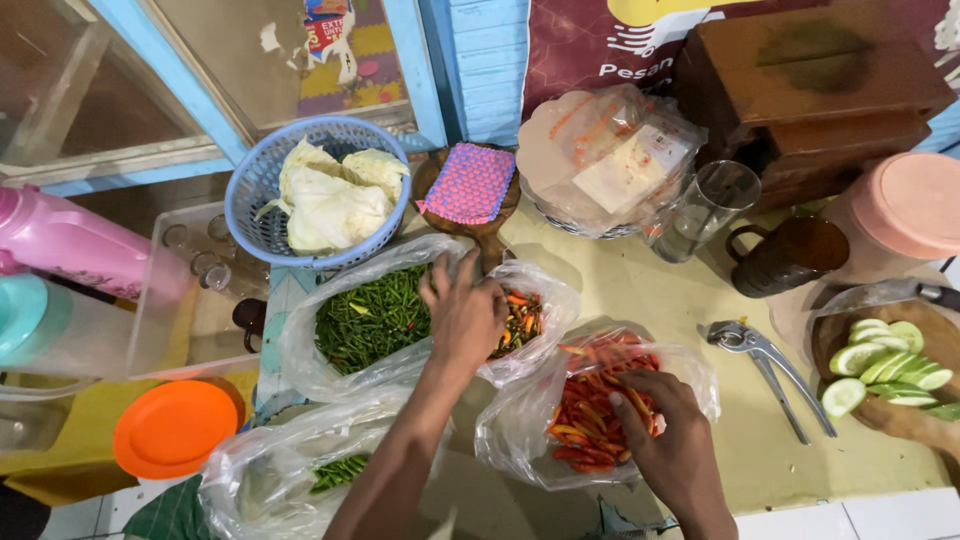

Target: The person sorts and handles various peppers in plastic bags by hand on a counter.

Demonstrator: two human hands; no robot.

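**Both hands deep in the chili bags**

Closest to the camera are the two forearms coming up from the bottom edge. The desk (640, 290) is the biggest thing here, a yellowish top crowded with stuff.

Then the bags: a clear bag of green chilies (370, 318) sits left of centre, a smaller bag of mixed red and orange chilies (522, 318) is right beside it, and a bag of red chilies (590, 410) lies lower right. Another clear bag with a few green ones (300, 475) is at the bottom left.

Left hand (463, 312) rests on the seam between the green bag and the mixed bag, fingers spread and pressing on the plastic, so the grip is apart, not clamped on anything I can make out. Right hand (668, 435) is inside the mouth of the red chili bag, fingertips curled into the chilies; can't tell if that grip has actually closed on one.

Around that: blue basket with cabbage (318, 190), wooden board with cucumber slices (890, 372), orange plate (175, 428), dark mug (790, 255), empty glass (705, 210), metal tongs (775, 370).
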